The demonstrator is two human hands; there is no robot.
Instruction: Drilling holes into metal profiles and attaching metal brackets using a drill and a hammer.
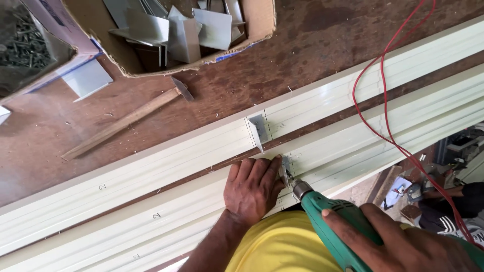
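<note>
The left hand (pixel 253 189) lies palm down, fingers spread, on the nearer cream profile (pixel 166 216), pressing it flat against the brown bench (pixel 217 90); its fingertips touch a small grey metal bracket (pixel 285 170) standing at a joint in that profile. The right hand (pixel 403 242) has its grip clamped around the body of a green power drill (pixel 335 216), whose chuck and bit point at the same bracket, the bit tip meeting it just beside the left fingertips. All further places are given relative to this bracket. A second grey bracket (pixel 258 131) sits just beyond it on the farther cream profile (pixel 151 161), which runs parallel, with a narrow strip of bench showing between the two. A red cable (pixel 375 100) loops across both profiles to the right of the bracket. Well beyond it and to the left, a wooden-handled hammer (pixel 126 120) lies on the bench. Farther still stands an open cardboard box (pixel 252 30) holding loose grey metal angle pieces, and at the far left a box of dark screws (pixel 20 43). The person's yellow shirt (pixel 282 247) shows below the bracket.
</note>
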